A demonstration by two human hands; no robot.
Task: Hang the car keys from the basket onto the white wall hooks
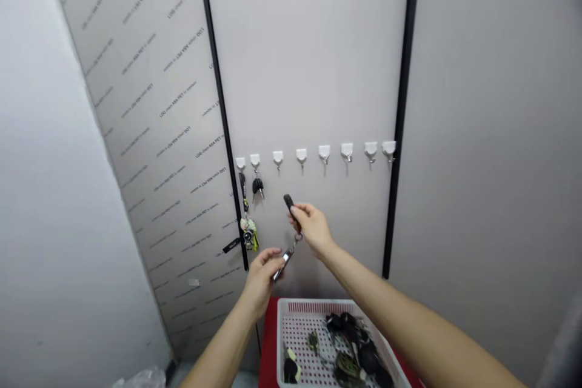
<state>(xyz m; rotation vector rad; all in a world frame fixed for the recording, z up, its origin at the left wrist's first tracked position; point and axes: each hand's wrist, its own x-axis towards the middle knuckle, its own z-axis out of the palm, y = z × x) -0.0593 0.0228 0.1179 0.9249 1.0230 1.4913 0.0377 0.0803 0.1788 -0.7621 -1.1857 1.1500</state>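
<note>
My right hand [314, 229] pinches the dark strap [288, 201] of a keychain, whose upper end sticks out past the fingers. Below, a metal ring [297, 237] joins the strap to a shiny dark-and-silver key fob [284, 262]. My left hand [264, 276] has thumb and fingers closed on that fob. Both hands are in front of the wall panel, below a row of white hooks [301, 156]. A set of black-headed keys [258, 185] hangs from the second hook from the left. From the leftmost hook hangs a keychain with a small astronaut figure [248, 236].
Below my hands, a white perforated basket [313, 307] stands on a red surface [269, 339]. It holds several dark keychains and keys [359, 339]. Black vertical strips [402, 73] border the hook panel. Clear plastic [143, 377] lies at the lower left.
</note>
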